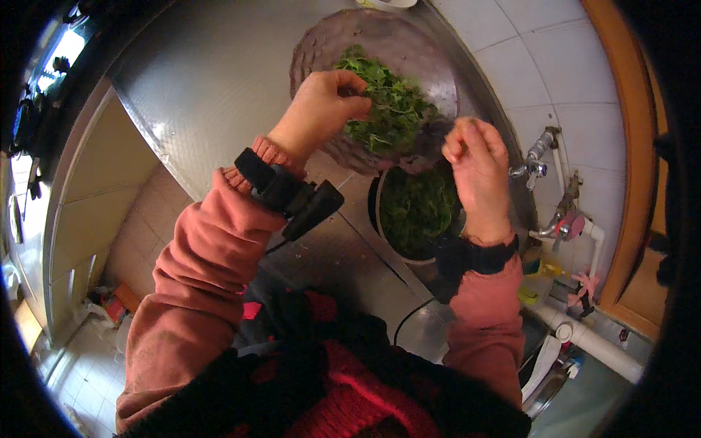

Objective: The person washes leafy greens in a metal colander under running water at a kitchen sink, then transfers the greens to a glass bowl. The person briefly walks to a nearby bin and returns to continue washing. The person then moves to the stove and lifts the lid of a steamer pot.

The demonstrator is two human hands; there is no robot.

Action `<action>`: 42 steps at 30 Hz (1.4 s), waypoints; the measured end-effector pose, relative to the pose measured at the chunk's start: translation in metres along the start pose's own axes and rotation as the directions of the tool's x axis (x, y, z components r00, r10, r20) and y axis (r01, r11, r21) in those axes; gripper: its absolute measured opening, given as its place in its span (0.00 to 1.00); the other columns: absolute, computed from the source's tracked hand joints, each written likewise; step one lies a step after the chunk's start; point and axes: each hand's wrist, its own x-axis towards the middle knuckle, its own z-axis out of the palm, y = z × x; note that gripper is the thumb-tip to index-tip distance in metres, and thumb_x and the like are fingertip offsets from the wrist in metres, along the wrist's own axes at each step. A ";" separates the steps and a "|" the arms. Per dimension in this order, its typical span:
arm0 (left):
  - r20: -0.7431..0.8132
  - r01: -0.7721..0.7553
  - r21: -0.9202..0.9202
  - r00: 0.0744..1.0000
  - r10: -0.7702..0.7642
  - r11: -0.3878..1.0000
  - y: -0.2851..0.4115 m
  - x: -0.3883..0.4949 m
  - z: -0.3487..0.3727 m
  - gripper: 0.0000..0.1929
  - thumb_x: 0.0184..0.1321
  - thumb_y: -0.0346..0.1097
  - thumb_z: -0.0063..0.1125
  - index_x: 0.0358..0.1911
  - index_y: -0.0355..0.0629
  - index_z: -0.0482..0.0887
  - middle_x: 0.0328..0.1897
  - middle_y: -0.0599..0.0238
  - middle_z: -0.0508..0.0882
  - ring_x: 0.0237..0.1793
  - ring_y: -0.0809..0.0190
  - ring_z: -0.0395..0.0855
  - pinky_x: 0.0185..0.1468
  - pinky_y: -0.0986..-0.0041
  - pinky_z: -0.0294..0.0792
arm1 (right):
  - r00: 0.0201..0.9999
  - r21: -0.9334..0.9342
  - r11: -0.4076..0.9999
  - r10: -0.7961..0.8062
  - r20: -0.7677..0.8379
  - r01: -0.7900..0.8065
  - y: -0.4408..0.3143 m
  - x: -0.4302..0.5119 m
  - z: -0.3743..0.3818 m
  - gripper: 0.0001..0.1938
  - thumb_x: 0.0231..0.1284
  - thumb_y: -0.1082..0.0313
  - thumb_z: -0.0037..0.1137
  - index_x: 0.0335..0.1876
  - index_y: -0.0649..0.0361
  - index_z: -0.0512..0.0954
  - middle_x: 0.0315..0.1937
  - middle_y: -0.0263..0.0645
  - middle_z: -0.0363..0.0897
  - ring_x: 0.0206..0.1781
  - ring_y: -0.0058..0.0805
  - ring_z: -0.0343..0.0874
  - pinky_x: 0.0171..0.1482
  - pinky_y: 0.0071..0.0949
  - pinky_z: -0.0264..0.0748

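Note:
Leafy green herbs or vegetables (386,104) lie heaped in a wide, translucent brownish basin (317,49) on the metal counter. My left hand (328,104) is over the heap's left side, with thumb and forefinger curled towards each other; whether anything thin is between them cannot be told. My right hand (479,164) is raised just right of the basin's edge, slightly blurred, its fingers curled in; its grip is unclear. Below the basin, partly under my right wrist, stands a round metal pot (378,219) with more greens (419,211) in it.
The stainless steel counter (219,71) spreads to the left. A white bowl (389,4) is at the top edge. On the tiled wall (569,76) at the right are metal taps (535,167) and a white pipe (597,361). A black cable (372,249) crosses the counter near my body.

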 end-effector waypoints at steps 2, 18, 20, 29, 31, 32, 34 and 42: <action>-0.049 -0.132 0.255 0.988 0.150 0.958 0.001 0.003 -0.002 0.11 0.52 0.30 0.56 0.39 0.33 0.80 0.33 0.56 0.83 0.36 0.58 0.81 0.41 0.72 0.71 | 0.997 -0.147 0.989 0.001 -0.071 -0.011 -0.012 -0.023 -0.029 0.07 0.62 0.68 0.50 0.35 0.64 0.73 0.25 0.31 0.67 0.27 0.19 0.64 0.31 0.19 0.60; -0.122 -0.152 0.726 0.931 0.344 0.671 0.023 0.020 -0.005 0.09 0.52 0.34 0.56 0.37 0.43 0.78 0.26 0.57 0.82 0.31 0.49 0.80 0.36 0.61 0.70 | 0.707 -0.708 0.300 -0.135 -0.695 -0.639 0.055 -0.358 -0.404 0.06 0.59 0.68 0.52 0.34 0.62 0.71 0.30 0.35 0.72 0.29 0.23 0.75 0.24 0.27 0.68; -0.119 -0.119 0.777 0.936 0.330 0.619 0.023 0.021 -0.006 0.10 0.51 0.34 0.57 0.39 0.46 0.78 0.28 0.58 0.82 0.33 0.47 0.80 0.38 0.61 0.70 | 0.717 -0.725 0.155 -0.115 -0.688 -0.671 0.059 -0.370 -0.418 0.04 0.57 0.71 0.52 0.32 0.62 0.71 0.29 0.37 0.72 0.27 0.24 0.75 0.25 0.28 0.69; 0.016 -0.281 0.753 0.912 0.409 0.595 0.020 0.020 0.002 0.17 0.51 0.31 0.55 0.47 0.52 0.80 0.56 0.56 0.75 0.48 0.47 0.76 0.47 0.61 0.71 | 0.807 -0.817 0.283 -0.187 -0.560 -0.501 0.022 -0.295 -0.353 0.16 0.56 0.75 0.49 0.51 0.60 0.71 0.41 0.36 0.74 0.37 0.25 0.74 0.40 0.28 0.73; 0.017 -0.315 0.841 0.828 0.560 0.441 0.027 0.018 0.016 0.18 0.50 0.29 0.55 0.47 0.50 0.79 0.54 0.54 0.75 0.49 0.46 0.76 0.47 0.62 0.71 | 0.845 -0.812 0.404 -0.150 -0.514 -0.422 0.015 -0.247 -0.307 0.18 0.57 0.75 0.50 0.54 0.59 0.71 0.45 0.37 0.74 0.42 0.25 0.74 0.46 0.25 0.72; 0.007 -0.366 0.817 0.780 0.626 0.446 0.032 0.016 0.024 0.17 0.51 0.29 0.56 0.48 0.50 0.80 0.54 0.56 0.76 0.47 0.49 0.77 0.46 0.64 0.72 | 0.867 -0.764 0.518 -0.079 -0.491 -0.385 0.013 -0.222 -0.286 0.17 0.58 0.74 0.50 0.54 0.59 0.71 0.47 0.37 0.74 0.45 0.25 0.74 0.49 0.24 0.71; -0.074 -0.338 0.786 0.780 0.622 0.518 0.041 0.006 0.042 0.17 0.53 0.29 0.57 0.49 0.49 0.80 0.53 0.59 0.77 0.44 0.54 0.80 0.45 0.67 0.73 | 0.941 -0.792 0.536 0.012 -0.338 -0.292 0.023 -0.182 -0.251 0.18 0.57 0.72 0.54 0.54 0.59 0.72 0.48 0.38 0.73 0.45 0.25 0.74 0.49 0.23 0.71; 0.632 -0.620 0.448 0.729 0.262 0.644 -0.011 -0.055 0.157 0.20 0.47 0.22 0.50 0.47 0.42 0.78 0.49 0.53 0.77 0.50 0.48 0.74 0.50 0.61 0.70 | 0.848 -0.913 0.060 0.400 -0.349 -0.404 0.128 -0.018 -0.208 0.36 0.57 0.41 0.47 0.67 0.55 0.58 0.69 0.56 0.47 0.71 0.51 0.48 0.69 0.40 0.47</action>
